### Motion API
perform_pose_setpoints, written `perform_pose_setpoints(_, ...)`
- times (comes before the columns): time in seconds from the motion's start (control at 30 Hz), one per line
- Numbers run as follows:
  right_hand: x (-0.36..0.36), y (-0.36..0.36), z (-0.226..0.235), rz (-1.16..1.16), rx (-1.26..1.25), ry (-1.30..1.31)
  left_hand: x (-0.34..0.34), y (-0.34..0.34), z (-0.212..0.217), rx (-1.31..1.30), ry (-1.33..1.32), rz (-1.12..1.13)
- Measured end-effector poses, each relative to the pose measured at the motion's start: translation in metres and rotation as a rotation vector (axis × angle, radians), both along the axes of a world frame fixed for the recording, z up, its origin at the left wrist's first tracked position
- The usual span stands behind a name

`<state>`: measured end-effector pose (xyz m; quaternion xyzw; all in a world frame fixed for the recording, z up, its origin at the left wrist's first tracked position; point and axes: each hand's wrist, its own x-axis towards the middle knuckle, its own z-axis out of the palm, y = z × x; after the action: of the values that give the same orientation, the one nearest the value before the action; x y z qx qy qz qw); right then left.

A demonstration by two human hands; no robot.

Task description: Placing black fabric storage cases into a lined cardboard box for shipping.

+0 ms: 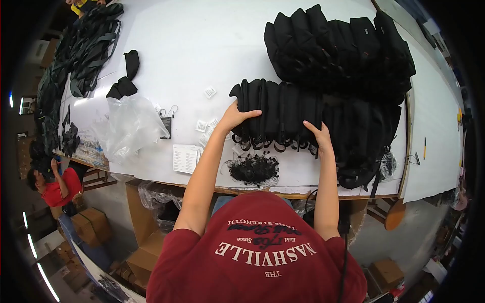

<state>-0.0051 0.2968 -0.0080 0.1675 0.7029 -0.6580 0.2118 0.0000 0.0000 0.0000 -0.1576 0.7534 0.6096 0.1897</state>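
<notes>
1. Reaching over the white table (212,45), the person plants both hands on a row of black bags (283,108) standing on edge at the centre of the frame.
2. Left hand (235,117) sits at the row's left end, fingers curled over the top edge of the outermost bag, grasping it.
3. Right hand (319,135) lies further right along the same row, fingers spread flat and pressing on the black fabric, not clenched.
4. Behind that row, in the upper right of the frame, a second pile of black bags (338,45) leans against it.
5. Just below the hands, near the table's front edge, there's a tangle of black cords (252,169).
6. Left of centre: a crumpled clear plastic bag (129,126), a printed paper sheet (185,158) and small white tags (204,126).
7. Dark straps (91,45) are heaped in the upper left.
8. At lower left, another person in a red top (60,186) works beside cardboard boxes (91,224).
</notes>
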Motion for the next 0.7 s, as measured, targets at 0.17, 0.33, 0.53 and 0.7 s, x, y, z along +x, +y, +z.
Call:
perform_pose_setpoints(0.17,0.015,0.006,0.015,-0.054,-0.083,0.073,0.013,0.005,0.025,0.053,0.086,0.042)
perform_pose_setpoints(0.33,0.026,-0.014,0.063,-0.075,-0.057,0.145,0.032,-0.01,0.07,0.063,0.198,0.077)
perform_pose_setpoints(0.53,0.048,-0.063,0.1,0.009,-0.1,0.259,0.087,-0.059,0.124,0.021,0.321,0.182)
perform_pose_setpoints(0.7,0.086,-0.133,0.116,0.162,-0.168,0.315,0.173,-0.125,0.142,-0.018,0.424,0.298)
